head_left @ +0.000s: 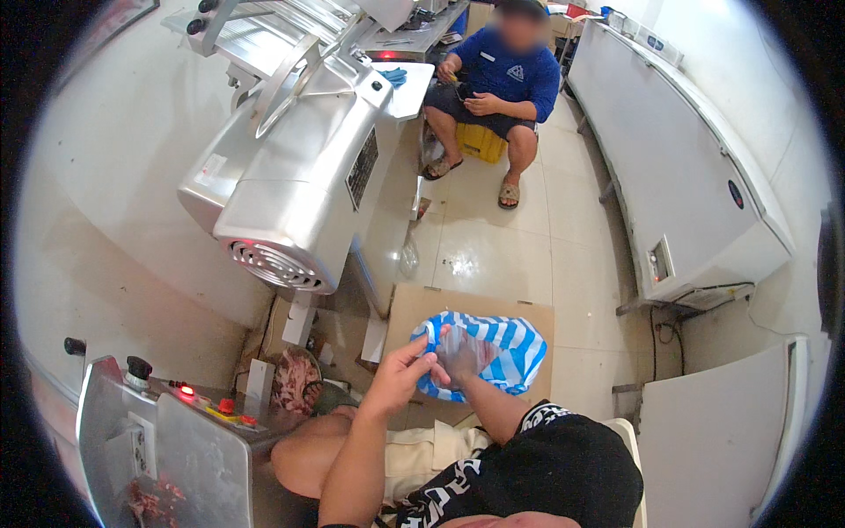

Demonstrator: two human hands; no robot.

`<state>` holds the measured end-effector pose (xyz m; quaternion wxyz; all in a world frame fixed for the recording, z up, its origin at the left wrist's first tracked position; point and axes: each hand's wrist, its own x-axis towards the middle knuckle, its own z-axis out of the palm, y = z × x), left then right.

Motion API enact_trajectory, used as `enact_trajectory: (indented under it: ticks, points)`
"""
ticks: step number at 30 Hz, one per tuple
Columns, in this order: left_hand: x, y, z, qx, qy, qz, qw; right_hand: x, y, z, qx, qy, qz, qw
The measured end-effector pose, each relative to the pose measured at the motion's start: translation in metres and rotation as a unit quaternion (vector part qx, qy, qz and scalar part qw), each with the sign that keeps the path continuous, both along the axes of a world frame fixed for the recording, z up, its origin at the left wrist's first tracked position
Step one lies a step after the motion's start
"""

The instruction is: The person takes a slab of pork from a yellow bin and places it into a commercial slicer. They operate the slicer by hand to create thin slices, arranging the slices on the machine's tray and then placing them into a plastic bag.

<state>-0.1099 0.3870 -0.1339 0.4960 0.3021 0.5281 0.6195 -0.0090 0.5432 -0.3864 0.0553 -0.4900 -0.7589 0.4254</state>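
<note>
A blue-and-white striped plastic bag (519,350) is in front of me, with its mouth opened toward me. The fingers of my left hand (405,374) are closed on the left part of the bag's rim. My right hand (459,356) reaches into the mouth of the bag and is smeared by motion, so its fingers cannot be made out. Something pale and reddish shows dimly inside the bag near that hand. Whether the bag rests on the flat cardboard (422,304) beneath it is unclear.
A large silver slicing machine (299,176) stands at the left, and a metal machine with knobs (202,440) at the lower left. Raw meat (297,380) lies low between them. A person in blue (510,75) sits on a yellow crate (481,143) ahead. A white chest freezer (669,150) lines the right.
</note>
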Motion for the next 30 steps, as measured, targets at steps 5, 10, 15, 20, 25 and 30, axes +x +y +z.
enact_trajectory:
  ticks: [5,10,15,20,25,30]
  points:
    - [-0.005,0.01,-0.003,-0.004,0.028,0.0,1.0,0.018,0.015,-0.023,0.059,-0.07,-0.03,0.995]
    - [-0.002,0.001,0.007,-0.008,0.012,0.025,1.0,0.028,0.044,-0.004,0.033,-0.068,-0.107,0.991]
    - [-0.001,0.0,0.004,0.0,-0.023,0.035,0.999,0.043,0.049,-0.014,0.017,0.002,-0.077,0.997]
    - [0.001,0.005,0.003,-0.004,-0.01,0.017,1.0,0.027,0.024,-0.028,0.152,-0.145,0.018,0.978]
    - [-0.003,0.0,0.003,-0.016,-0.021,0.034,0.999,0.014,0.0,0.024,0.086,-0.1,-0.074,0.989]
    - [-0.002,0.004,0.006,-0.03,-0.015,0.016,0.999,0.028,0.025,-0.017,0.098,-0.023,-0.046,0.994]
